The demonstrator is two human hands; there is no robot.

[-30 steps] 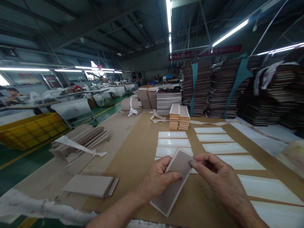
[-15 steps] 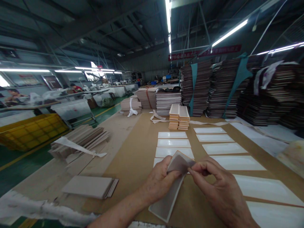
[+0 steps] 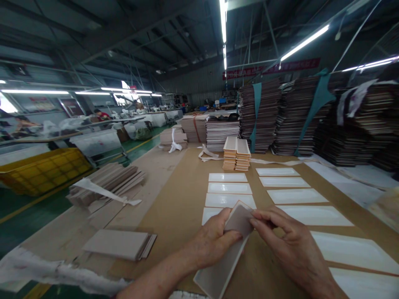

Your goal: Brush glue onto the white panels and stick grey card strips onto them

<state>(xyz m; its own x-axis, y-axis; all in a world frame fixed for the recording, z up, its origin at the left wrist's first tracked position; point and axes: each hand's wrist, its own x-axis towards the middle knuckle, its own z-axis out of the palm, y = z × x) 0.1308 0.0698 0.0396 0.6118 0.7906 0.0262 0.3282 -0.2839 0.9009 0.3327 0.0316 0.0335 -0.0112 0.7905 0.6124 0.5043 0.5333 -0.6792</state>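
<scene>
A narrow grey board (image 3: 220, 272) with pale edges is tilted in front of me, above the brown table covering. My left hand (image 3: 212, 243) is closed around its left side, thumb across the grey face. At the upper right edge of the board, my right hand (image 3: 288, 245) pinches with thumb and fingertips; the exact part between them is too small to make out. Just beyond my hands lie flat white glossy panels (image 3: 230, 200) with orange edges. A second column of such panels (image 3: 297, 196) runs along the right.
At left lie a small stack of grey boards (image 3: 116, 244) and a looser pile (image 3: 107, 182) with a white strip. Two small orange-edged stacks (image 3: 236, 154) stand farther back. Tall dark stacks (image 3: 293, 120) line the back right. A yellow bin (image 3: 46, 170) stands on the floor at left.
The upper part of the board's grey face looked bent and shadowed near my right fingers; now it looks flat. Both hands keep their hold, and the view has shifted slightly.
</scene>
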